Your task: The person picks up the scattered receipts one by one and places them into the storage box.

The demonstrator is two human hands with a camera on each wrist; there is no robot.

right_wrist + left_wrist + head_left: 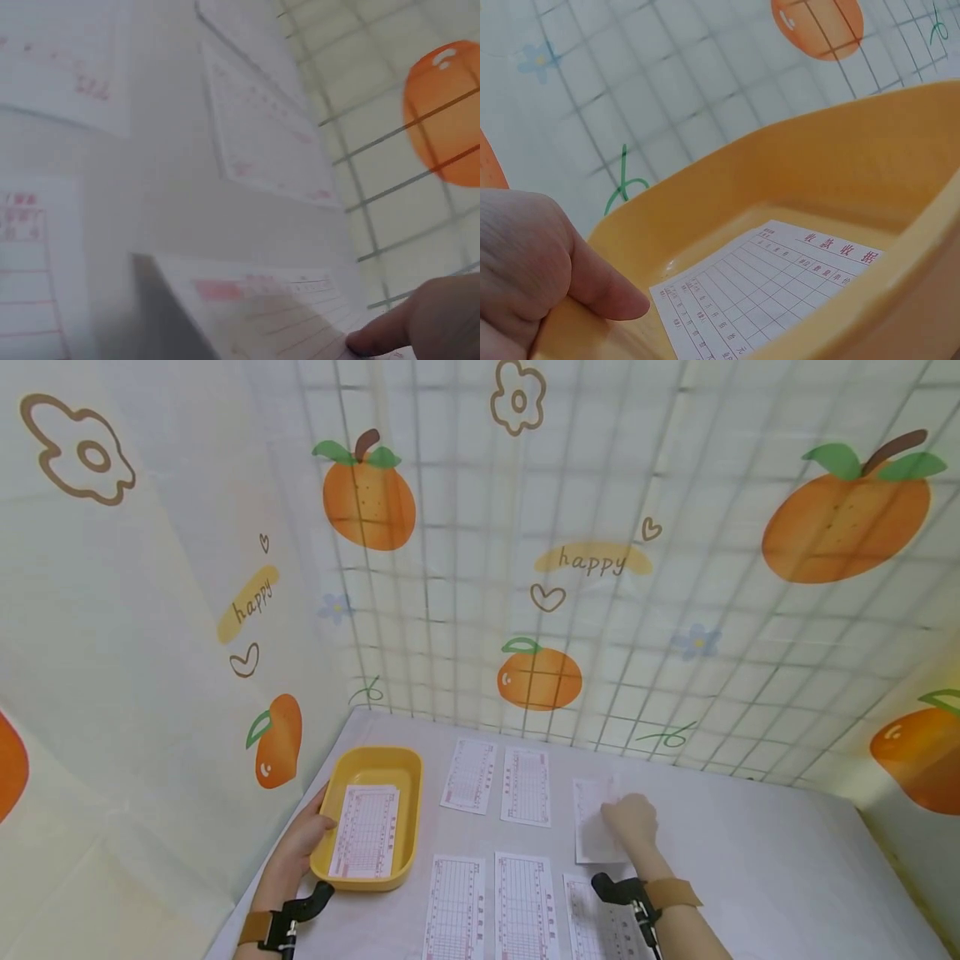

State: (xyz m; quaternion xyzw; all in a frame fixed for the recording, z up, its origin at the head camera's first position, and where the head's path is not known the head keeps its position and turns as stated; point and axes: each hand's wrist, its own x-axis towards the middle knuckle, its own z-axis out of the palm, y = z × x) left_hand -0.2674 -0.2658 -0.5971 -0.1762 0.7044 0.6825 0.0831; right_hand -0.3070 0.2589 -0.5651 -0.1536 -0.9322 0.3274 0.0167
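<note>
At the left of the head view, my left hand point(300, 837) grips the side of a yellow plastic tray point(375, 766). Its thumb point(607, 289) hooks over the rim in the left wrist view. Inside the tray lie printed receipt slips point(365, 832), slightly fanned at the edges. Over on the right, my right hand point(633, 827) pinches a receipt slip point(591, 835). The right wrist view shows the thumb point(390, 330) on the face of this slip point(262, 307), which is tilted up off the table; the fingers behind it are hidden.
Two receipt slips point(468, 775) lie at the back, between tray and right hand. Several more slips point(522, 902) form a row nearer the front, the rightmost partly behind the right wrist's camera mount point(626, 893). A fruit-printed sheet with a wire grid point(465, 610) stands behind the white table.
</note>
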